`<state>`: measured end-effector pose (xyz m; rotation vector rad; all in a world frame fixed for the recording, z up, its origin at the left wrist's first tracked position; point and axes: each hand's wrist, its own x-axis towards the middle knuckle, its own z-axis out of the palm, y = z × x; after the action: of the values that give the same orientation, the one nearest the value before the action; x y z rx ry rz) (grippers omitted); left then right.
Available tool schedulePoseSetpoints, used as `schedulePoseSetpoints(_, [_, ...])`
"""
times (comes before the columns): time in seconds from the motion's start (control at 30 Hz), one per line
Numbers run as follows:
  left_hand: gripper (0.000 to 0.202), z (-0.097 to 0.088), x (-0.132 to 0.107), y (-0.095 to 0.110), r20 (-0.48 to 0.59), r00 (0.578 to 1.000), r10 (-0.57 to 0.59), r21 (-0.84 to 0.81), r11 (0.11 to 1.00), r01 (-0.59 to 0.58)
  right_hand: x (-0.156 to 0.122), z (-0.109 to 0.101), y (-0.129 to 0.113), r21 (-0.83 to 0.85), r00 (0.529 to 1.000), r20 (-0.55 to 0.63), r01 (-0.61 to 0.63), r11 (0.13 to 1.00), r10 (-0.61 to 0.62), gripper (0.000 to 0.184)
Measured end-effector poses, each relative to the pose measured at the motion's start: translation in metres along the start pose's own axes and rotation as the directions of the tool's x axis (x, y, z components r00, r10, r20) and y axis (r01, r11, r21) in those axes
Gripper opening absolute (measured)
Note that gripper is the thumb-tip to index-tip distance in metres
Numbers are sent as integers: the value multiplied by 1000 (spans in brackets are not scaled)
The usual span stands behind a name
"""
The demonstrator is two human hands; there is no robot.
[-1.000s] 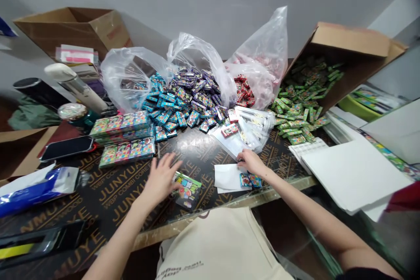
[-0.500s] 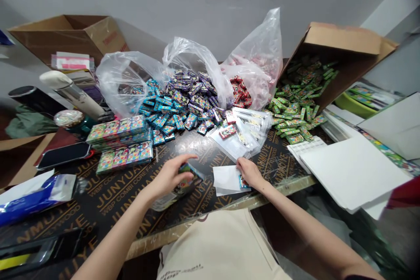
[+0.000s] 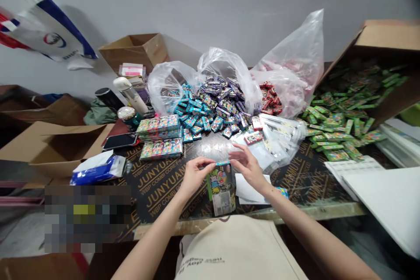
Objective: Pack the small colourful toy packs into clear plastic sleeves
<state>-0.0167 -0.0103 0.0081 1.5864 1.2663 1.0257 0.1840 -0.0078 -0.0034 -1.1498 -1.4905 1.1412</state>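
My left hand (image 3: 198, 174) pinches the top corner of a dark printed packet (image 3: 223, 190) with colourful lettering and a pale patch low down. The packet hangs or leans in front of my body, above the table's near edge. At its upper right edge, my right hand (image 3: 248, 167) has its fingers apart; whether a fingertip touches the packet is unclear. Below the right wrist lies a white sheet or sleeve (image 3: 251, 189), with a small blue printed box (image 3: 282, 192) showing past the forearm. Beyond the hands is a flat clear plastic piece (image 3: 213, 145).
Heaps of small blue boxes (image 3: 193, 116), purple boxes (image 3: 223, 96), red boxes (image 3: 271, 96) and green boxes (image 3: 334, 127) line the back. Stacked wrapped boxes (image 3: 160, 140), a phone (image 3: 120, 141) and bottles (image 3: 131, 96) stand left. Clear sleeves (image 3: 284, 133) and white cards (image 3: 383, 197) lie right.
The view has swung left. My left hand has brought the packet upright to the middle. My right hand has let go of the white sheet and moved to the packet's upper edge.
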Motion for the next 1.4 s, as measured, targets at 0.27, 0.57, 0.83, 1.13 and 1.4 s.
schedulePoseSetpoints(0.27, [19,2,0,12,15,999,40,7,999,-40,1,13,-11,26,997,70,43,999,-45,38])
schedulePoseSetpoints(0.57, [17,7,-10,13,120,942,315,188,924,-333,-15,-8,-11,-315,954,105,300,900,-281,24])
schedulePoseSetpoints(0.83, [5,5,-8,10,20,985,169,102,980,-170,56,-16,-55,-247,828,561,162,955,5,24])
schedulePoseSetpoints(1.13, [12,10,-11,15,-54,987,152,150,978,-142,74,1,-48,-340,621,768,191,921,155,21])
schedulePoseSetpoints(1.4, [25,27,-21,-3,-122,992,11,-39,999,-16,62,7,-25,-376,816,561,100,921,140,14])
